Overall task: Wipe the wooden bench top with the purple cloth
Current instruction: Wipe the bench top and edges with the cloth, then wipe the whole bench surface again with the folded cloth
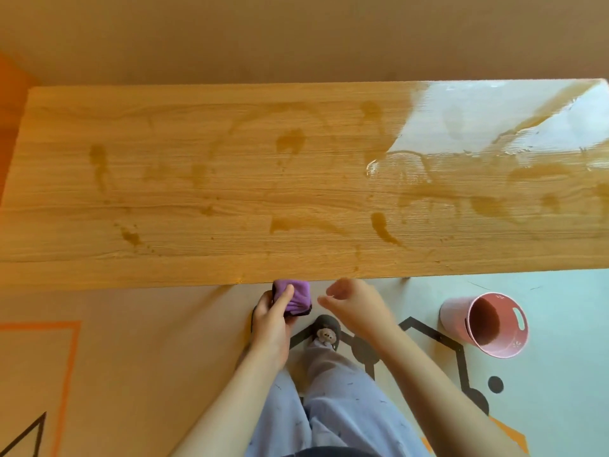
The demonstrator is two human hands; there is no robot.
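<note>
Just off bench top (pixel 230 179) edge, left hand (pixel 272 319) grips purple cloth (pixel 296 296), right hand (pixel 354 303) relaxed, empty.

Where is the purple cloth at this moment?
In the head view, the purple cloth is held in the left hand, just off the near edge of the wooden bench top, beside the right hand.

Pink bucket (pixel 484 324) on patterned floor (pixel 543 374) — bear slipper (pixel 325 331)
</note>
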